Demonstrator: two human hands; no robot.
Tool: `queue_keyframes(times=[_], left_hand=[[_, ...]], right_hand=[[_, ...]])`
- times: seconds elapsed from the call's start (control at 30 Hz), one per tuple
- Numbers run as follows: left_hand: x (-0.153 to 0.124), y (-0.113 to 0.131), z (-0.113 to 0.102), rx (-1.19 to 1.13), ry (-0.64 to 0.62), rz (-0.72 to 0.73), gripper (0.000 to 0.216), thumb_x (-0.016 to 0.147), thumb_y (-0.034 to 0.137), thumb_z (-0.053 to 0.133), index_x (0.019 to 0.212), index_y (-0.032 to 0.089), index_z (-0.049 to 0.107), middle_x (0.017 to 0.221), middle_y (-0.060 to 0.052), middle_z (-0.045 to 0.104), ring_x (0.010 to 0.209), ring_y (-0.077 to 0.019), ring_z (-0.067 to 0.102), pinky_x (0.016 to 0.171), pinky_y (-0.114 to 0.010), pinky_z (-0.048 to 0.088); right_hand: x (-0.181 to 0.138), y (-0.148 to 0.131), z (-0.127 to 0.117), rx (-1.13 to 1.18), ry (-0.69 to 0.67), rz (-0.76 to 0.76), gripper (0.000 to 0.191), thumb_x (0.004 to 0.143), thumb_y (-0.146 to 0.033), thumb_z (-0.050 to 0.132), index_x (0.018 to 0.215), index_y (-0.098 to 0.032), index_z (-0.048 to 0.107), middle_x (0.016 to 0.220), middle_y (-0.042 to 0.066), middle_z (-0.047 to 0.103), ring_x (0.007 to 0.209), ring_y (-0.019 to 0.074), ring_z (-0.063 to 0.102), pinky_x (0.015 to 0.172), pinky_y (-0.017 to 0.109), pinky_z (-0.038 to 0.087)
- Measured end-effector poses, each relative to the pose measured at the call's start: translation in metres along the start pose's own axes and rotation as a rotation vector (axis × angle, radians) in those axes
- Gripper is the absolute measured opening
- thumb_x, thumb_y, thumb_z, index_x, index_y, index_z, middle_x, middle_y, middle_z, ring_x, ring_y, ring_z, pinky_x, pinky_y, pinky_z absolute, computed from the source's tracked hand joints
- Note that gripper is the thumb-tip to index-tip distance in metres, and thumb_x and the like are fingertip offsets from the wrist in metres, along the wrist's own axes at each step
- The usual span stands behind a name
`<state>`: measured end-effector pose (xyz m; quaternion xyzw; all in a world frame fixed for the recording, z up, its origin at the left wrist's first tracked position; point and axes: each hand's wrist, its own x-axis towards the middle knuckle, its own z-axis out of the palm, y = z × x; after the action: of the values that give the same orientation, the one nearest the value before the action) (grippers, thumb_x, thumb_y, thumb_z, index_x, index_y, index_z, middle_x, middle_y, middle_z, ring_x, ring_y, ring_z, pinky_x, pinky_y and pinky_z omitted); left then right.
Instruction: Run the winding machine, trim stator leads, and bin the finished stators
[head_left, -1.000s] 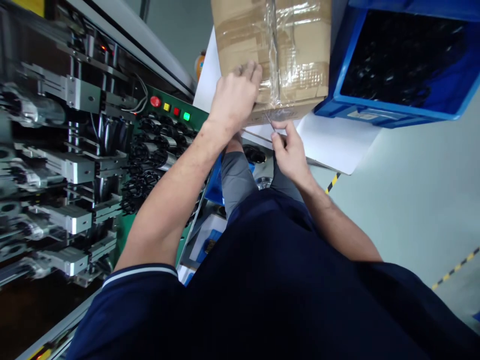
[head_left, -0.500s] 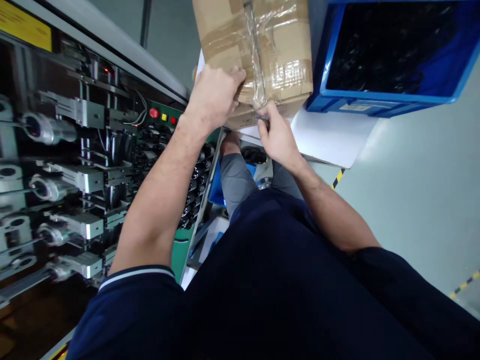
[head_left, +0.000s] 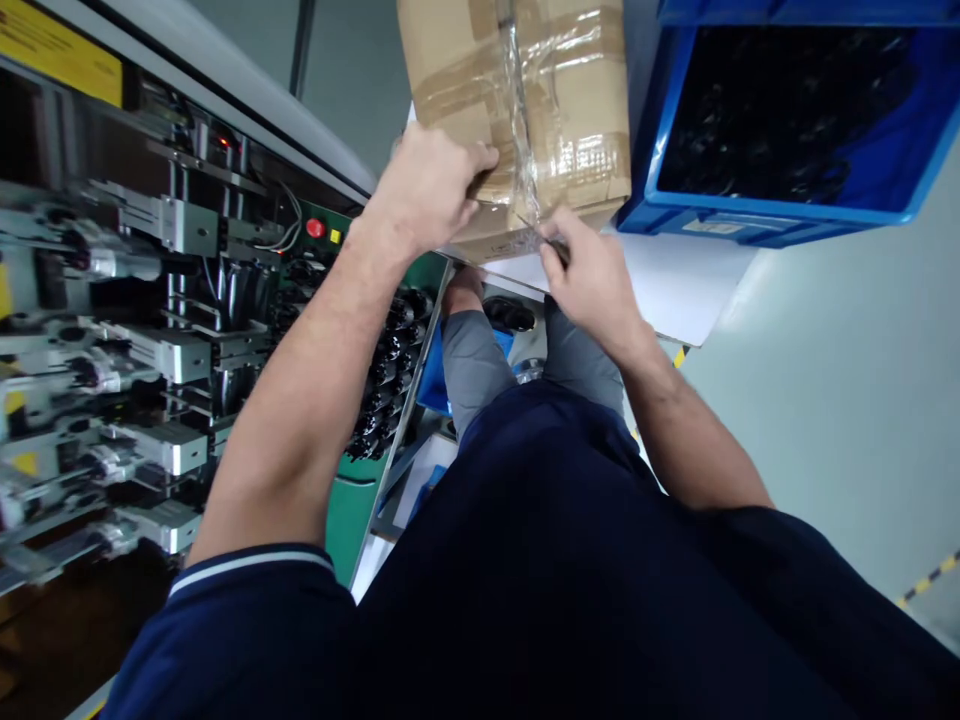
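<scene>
A cardboard box (head_left: 559, 120), sealed with shiny clear tape (head_left: 517, 110) along its middle seam, sits in front of me. My left hand (head_left: 435, 190) is closed on its near left edge, with the thumb and index finger on the top flap. In my right hand (head_left: 589, 270), closed at the near side of the box, is a thin pointed blade (head_left: 534, 228). Its tip points left at the near end of the taped seam. Most of its dark handle is hidden by my fingers.
Right of the box, a blue crate (head_left: 750, 205) holds many black parts. Both stand on a white surface (head_left: 675, 280). To the left is a machine with metal clamps (head_left: 184, 345), a red button (head_left: 315, 228) and rows of black parts (head_left: 386, 375) on a green top.
My right hand has moved slightly right and toward me, away from the seam, and the blade now shows. My left hand keeps its place on the box. The view has shifted a little.
</scene>
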<state>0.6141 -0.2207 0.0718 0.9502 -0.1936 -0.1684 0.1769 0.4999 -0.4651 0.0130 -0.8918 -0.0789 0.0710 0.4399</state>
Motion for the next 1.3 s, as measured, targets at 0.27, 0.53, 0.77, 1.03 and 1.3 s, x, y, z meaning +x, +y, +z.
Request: queue_keyframes(times=[0.27,0.53,0.77,1.03,1.3], left_hand=[[-0.012,0.021,0.065,-0.010,0.307,-0.217,0.074,0.100,0.031,0.063,0.174,0.025,0.060,0.180,-0.010,0.060,0.163,-0.0403,0.058,0.145,-0.070,0.033],[-0.005,0.004,0.098,-0.276,0.621,-0.277,0.059,0.100,0.028,0.064,0.156,0.040,0.078,0.173,0.002,0.068,0.171,-0.0290,0.054,0.143,-0.050,0.047],[-0.010,0.008,0.104,-0.346,0.804,-0.296,0.048,0.108,0.030,0.061,0.151,0.029,0.083,0.158,-0.005,0.080,0.165,-0.0277,0.062,0.139,-0.043,0.051],[-0.013,0.014,0.106,-0.384,0.935,-0.346,0.048,0.108,0.021,0.055,0.142,0.033,0.086,0.145,-0.001,0.086,0.155,-0.0223,0.071,0.134,-0.045,0.059],[-0.016,0.009,0.106,-0.481,0.958,-0.300,0.043,0.108,0.022,0.060,0.137,0.035,0.089,0.140,0.002,0.087,0.152,-0.0235,0.073,0.134,-0.046,0.061]], right_hand=[[0.006,-0.002,-0.044,-0.060,0.029,-0.019,0.031,0.107,-0.036,0.071,0.130,-0.021,0.086,0.132,0.016,0.084,0.124,0.0435,0.078,0.116,0.065,0.059],[0.032,-0.022,-0.069,-0.132,0.019,-0.055,0.028,0.111,-0.034,0.067,0.121,-0.020,0.089,0.118,0.016,0.086,0.109,0.0408,0.081,0.104,0.061,0.062],[0.055,-0.018,-0.080,-0.098,0.045,-0.104,0.031,0.112,-0.038,0.067,0.129,-0.022,0.087,0.108,0.012,0.084,0.104,0.0365,0.080,0.105,0.056,0.062],[0.147,0.015,-0.025,-0.021,0.192,-0.158,0.074,0.100,-0.064,0.079,0.160,-0.024,0.066,0.123,0.013,0.081,0.113,0.0389,0.077,0.106,0.056,0.062],[0.152,-0.039,-0.059,-0.076,0.082,-0.253,0.053,0.113,-0.052,0.060,0.157,-0.023,0.062,0.101,0.012,0.077,0.087,0.0347,0.074,0.094,0.053,0.064]])
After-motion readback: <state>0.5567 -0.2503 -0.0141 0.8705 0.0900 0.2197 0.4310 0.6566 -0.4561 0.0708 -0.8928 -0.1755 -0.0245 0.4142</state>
